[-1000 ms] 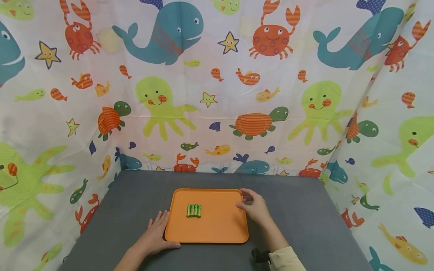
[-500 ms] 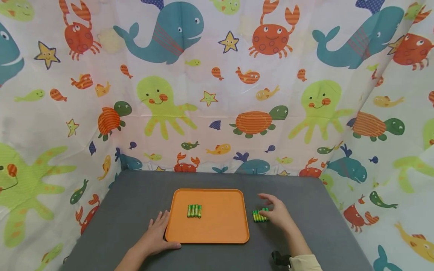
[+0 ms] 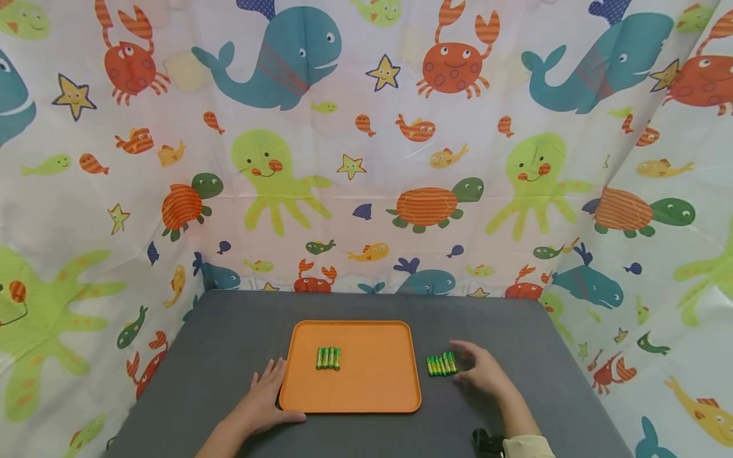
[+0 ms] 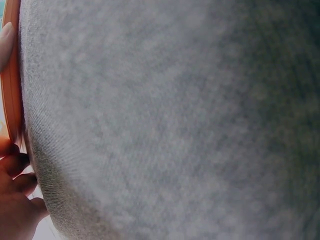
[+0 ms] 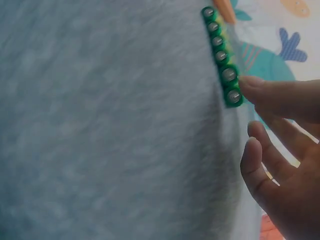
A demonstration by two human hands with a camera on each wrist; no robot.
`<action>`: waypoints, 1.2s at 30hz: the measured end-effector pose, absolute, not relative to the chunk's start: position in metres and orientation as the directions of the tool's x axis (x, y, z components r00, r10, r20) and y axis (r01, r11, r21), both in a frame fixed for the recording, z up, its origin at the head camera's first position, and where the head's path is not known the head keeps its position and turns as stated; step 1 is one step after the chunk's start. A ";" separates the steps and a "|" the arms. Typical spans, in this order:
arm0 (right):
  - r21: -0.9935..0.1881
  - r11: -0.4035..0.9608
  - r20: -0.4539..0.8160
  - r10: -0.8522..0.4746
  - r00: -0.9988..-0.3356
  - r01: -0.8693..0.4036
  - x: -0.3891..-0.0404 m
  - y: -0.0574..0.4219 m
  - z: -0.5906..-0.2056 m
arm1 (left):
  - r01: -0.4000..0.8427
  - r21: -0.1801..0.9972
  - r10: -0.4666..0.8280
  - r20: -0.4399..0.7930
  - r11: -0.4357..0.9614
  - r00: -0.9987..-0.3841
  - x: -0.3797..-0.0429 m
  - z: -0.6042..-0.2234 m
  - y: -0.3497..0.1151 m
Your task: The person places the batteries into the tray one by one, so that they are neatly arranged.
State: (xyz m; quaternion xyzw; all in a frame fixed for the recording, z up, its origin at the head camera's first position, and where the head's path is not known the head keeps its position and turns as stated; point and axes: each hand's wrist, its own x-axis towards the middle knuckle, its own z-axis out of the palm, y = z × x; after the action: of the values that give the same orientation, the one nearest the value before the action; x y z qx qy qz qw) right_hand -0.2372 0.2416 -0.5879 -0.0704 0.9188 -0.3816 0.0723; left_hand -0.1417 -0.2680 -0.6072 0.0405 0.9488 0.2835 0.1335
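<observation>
An orange tray lies on the grey table, with a row of several green batteries on its left half. My left hand rests at the tray's lower left corner, fingers spread along its side and thumb at the front edge; the left wrist view shows the thumb against the rim. To the right of the tray lies a second row of several green-and-yellow batteries. My right hand is at that row's right end, thumb and fingers apart. In the right wrist view its thumb is beside the end batteries; contact is unclear.
A grey table runs under everything. A white curtain printed with sea animals stands behind it and at both sides. A black strap-like item sits at my right wrist by a cream sleeve.
My right hand has moved right from the tray's far right corner to the right end of the second battery row, uncovering that row. My left hand and the tray stay put.
</observation>
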 end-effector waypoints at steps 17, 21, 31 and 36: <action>-0.687 0.721 -0.064 -0.190 -0.980 -0.094 -0.242 0.244 -0.599 | -0.008 0.545 0.144 -0.235 0.839 -0.961 -0.142 -0.610 -0.267; -0.690 0.719 -0.074 -0.192 -0.979 -0.089 -0.242 0.243 -0.598 | -0.007 0.544 0.144 -0.235 0.839 -0.961 -0.141 -0.608 -0.267; -0.724 0.688 -0.075 -0.138 -0.988 -0.041 -0.240 0.246 -0.596 | 0.000 0.550 0.150 -0.228 0.835 -0.962 -0.143 -0.609 -0.268; -0.769 0.639 -0.078 -0.131 -0.988 -0.024 -0.240 0.248 -0.596 | -0.007 0.544 0.145 -0.235 0.839 -0.961 -0.144 -0.608 -0.268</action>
State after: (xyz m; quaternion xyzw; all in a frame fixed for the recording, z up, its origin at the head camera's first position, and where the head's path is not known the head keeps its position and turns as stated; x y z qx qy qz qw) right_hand -0.2401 0.2482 -0.5957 -0.0428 0.9029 -0.4229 0.0632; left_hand -0.1438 -0.2676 -0.6082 0.0364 0.9494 0.2814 0.1347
